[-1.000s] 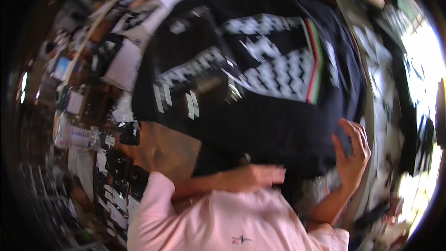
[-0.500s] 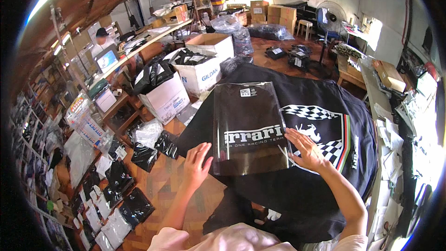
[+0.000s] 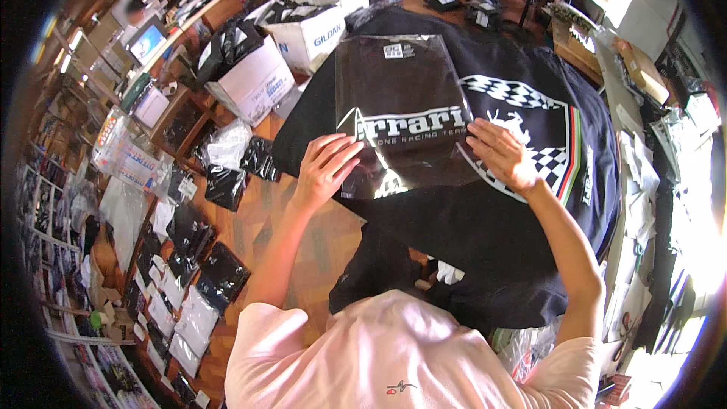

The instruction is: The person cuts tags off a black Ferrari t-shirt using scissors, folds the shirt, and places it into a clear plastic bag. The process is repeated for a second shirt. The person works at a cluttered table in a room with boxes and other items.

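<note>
Two unclenched hands, the left hand (image 3: 326, 170) and right hand (image 3: 506, 155), touch opposite sides of the bagged black shirt (image 3: 401, 87), which lies on black printed cloth (image 3: 454, 229); white cartons (image 3: 319, 39) stand beyond, leftward; bagged garments (image 3: 222, 274) crowd the floor (image 3: 324, 246); loose papers (image 3: 640, 174) clutter the right.

View tipped down, left hand (image 3: 326, 170) now over left edge of bagged shirt (image 3: 401, 85)

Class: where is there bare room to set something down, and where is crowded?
Bare wooden floor shows between the left forearm and the bagged items. Black cloth lies free on the near side of the wrapped shirt. Crowded: among those bagged items, and where papers lie at right.
</note>
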`<state>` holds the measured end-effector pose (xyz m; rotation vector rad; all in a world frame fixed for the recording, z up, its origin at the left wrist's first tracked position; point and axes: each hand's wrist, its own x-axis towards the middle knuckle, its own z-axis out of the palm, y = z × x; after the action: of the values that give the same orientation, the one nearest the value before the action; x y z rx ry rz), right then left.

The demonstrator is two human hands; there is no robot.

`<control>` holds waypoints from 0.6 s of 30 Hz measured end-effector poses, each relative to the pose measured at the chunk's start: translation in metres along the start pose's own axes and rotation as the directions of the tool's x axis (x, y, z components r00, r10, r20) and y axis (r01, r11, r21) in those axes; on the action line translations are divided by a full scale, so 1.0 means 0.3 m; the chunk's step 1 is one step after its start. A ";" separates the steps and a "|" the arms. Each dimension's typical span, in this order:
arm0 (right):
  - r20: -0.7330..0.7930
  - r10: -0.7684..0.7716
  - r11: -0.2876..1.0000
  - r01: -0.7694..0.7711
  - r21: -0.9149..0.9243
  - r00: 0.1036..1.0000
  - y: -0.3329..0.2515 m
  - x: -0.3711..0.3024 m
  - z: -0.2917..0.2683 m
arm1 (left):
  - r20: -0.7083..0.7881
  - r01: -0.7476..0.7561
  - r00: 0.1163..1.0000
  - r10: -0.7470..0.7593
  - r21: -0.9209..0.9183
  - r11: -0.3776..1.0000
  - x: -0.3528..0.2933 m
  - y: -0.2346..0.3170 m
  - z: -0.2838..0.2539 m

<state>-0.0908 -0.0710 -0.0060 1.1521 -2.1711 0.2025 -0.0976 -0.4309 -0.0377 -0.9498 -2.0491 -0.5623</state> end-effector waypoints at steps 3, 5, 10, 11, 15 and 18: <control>0.044 0.010 0.997 -0.013 0.078 0.999 0.004 -0.006 -0.007 | 0.040 -0.086 0.995 0.089 -0.066 0.994 -0.014 -0.021 0.002; 0.068 0.020 0.989 -0.029 0.143 0.997 0.017 -0.021 -0.010 | 0.062 -0.093 0.993 0.100 -0.105 0.990 -0.036 -0.030 -0.004; -0.008 0.163 0.944 -0.153 0.293 0.987 -0.032 -0.021 -0.010 | -0.005 0.002 1.000 -0.003 -0.181 0.983 -0.047 -0.003 -0.002; -0.002 0.150 0.943 -0.143 0.299 0.989 -0.036 -0.024 -0.016 | -0.030 0.039 0.998 -0.046 -0.190 0.981 -0.053 0.013 -0.005; 0.016 0.157 0.930 -0.154 0.334 0.987 -0.041 -0.031 -0.027 | -0.088 -0.045 0.996 0.029 -0.189 0.981 -0.096 0.016 -0.011; 0.051 0.184 0.910 -0.190 0.368 0.982 -0.047 -0.020 -0.028 | -0.046 -0.020 0.999 0.010 -0.218 0.976 -0.100 0.017 -0.011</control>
<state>-0.0734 -0.0718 -0.0054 1.1421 -2.3201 0.7192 -0.0798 -0.4429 -0.0597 -1.0684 -1.9668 -0.8066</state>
